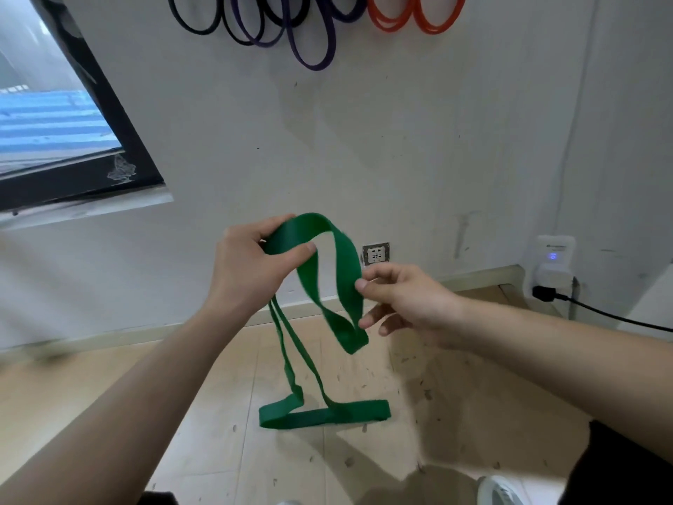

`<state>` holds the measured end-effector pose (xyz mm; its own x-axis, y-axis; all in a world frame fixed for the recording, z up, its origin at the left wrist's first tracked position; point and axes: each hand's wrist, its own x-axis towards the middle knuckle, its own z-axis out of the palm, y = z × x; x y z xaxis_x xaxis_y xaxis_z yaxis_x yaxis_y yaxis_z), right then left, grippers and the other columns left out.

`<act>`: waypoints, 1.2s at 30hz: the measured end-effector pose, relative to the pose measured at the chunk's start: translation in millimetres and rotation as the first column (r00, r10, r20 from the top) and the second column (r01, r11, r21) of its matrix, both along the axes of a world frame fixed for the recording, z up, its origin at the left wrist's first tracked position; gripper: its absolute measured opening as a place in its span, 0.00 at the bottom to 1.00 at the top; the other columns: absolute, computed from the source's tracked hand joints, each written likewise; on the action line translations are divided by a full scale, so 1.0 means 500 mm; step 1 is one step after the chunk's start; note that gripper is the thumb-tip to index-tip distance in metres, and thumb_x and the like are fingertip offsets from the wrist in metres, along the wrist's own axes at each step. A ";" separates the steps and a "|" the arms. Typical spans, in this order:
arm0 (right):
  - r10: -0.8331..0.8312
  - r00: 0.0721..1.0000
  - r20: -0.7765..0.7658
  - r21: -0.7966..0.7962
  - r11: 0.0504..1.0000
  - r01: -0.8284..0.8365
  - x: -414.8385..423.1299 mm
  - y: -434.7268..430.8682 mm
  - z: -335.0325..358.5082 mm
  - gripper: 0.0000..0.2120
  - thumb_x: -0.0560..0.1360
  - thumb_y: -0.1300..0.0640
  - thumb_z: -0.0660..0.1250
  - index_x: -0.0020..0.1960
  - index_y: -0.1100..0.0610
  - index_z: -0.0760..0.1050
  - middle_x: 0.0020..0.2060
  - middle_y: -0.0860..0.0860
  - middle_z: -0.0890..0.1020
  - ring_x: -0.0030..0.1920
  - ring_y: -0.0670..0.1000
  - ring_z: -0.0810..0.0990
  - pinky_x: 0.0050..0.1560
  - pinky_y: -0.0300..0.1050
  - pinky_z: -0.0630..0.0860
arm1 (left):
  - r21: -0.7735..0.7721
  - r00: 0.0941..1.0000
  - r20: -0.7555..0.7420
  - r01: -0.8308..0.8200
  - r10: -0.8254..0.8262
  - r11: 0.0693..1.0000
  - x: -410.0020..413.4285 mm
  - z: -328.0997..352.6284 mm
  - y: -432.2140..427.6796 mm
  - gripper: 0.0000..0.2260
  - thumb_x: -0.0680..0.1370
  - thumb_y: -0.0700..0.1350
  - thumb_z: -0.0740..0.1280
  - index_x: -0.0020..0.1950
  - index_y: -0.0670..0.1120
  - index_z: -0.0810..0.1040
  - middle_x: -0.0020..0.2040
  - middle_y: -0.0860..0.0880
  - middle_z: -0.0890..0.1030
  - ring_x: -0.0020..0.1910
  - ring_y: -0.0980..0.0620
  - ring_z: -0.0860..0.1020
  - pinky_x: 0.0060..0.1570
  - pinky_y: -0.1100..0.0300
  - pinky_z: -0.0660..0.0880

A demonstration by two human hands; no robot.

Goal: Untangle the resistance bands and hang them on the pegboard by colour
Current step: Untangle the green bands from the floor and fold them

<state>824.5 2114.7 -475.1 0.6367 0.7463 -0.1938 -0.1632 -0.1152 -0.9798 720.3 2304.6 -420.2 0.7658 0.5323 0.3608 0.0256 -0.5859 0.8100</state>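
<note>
A wide green resistance band (314, 235) arches between my hands at chest height, twisted into loops. My left hand (251, 264) pinches its upper left part between thumb and fingers. My right hand (404, 304) grips the right strand, thumb on its edge and fingers curled behind it. Two thin green strands drop from my left hand to a flat green loop (324, 413) lying just above the floor. On the wall above hang black bands (198, 21), purple bands (313, 49) and orange bands (415, 16), grouped by colour; their hooks are out of frame.
A white wall faces me with a socket (377, 254) behind the band. A window (54, 114) is at the upper left. A white plugged-in device (551, 266) with a black cable sits at the right. The wooden floor (236, 450) is speckled with debris.
</note>
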 end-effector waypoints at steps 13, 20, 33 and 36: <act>-0.063 0.756 0.652 -0.079 0.986 0.150 0.136 -0.063 0.024 0.18 0.71 0.57 0.79 0.55 0.54 0.74 0.46 0.51 0.80 0.34 0.44 0.76 0.35 0.39 0.77 | 0.055 0.988 -0.124 0.096 -0.089 0.994 -0.011 -0.022 0.031 0.21 0.70 0.48 0.80 0.61 0.59 0.82 0.44 0.54 0.86 0.44 0.56 0.84 0.53 0.57 0.81; -0.017 0.709 0.705 -0.156 0.972 0.178 0.188 -0.067 0.004 0.03 0.76 0.56 0.74 0.48 0.54 0.81 0.42 0.46 0.83 0.34 0.41 0.77 0.39 0.37 0.73 | 0.058 0.987 -0.083 0.142 -0.137 0.988 -0.001 -0.023 0.013 0.19 0.70 0.46 0.80 0.60 0.56 0.84 0.47 0.58 0.86 0.47 0.60 0.84 0.53 0.64 0.80; -0.120 0.980 0.161 -0.186 0.971 0.150 0.166 -0.064 0.020 0.10 0.81 0.51 0.66 0.50 0.58 0.77 0.51 0.58 0.82 0.31 0.55 0.84 0.26 0.42 0.78 | 0.041 0.984 -0.018 0.178 -0.177 0.983 0.008 -0.020 -0.009 0.18 0.70 0.44 0.79 0.58 0.54 0.83 0.49 0.56 0.86 0.48 0.60 0.84 0.51 0.68 0.79; -0.101 0.994 -0.051 -0.085 0.992 0.097 0.162 -0.068 0.037 0.09 0.82 0.52 0.65 0.50 0.58 0.77 0.49 0.57 0.82 0.31 0.52 0.84 0.29 0.40 0.79 | 0.041 0.983 -0.062 0.177 -0.174 0.983 0.007 -0.027 0.001 0.18 0.70 0.45 0.79 0.58 0.55 0.83 0.48 0.56 0.86 0.47 0.59 0.84 0.52 0.66 0.80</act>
<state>905.5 2080.8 -456.5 0.6932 0.6603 -0.2890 -0.2314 -0.1759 -0.9568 723.7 2305.1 -433.6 0.8661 0.3716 0.3344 -0.0352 -0.6220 0.7822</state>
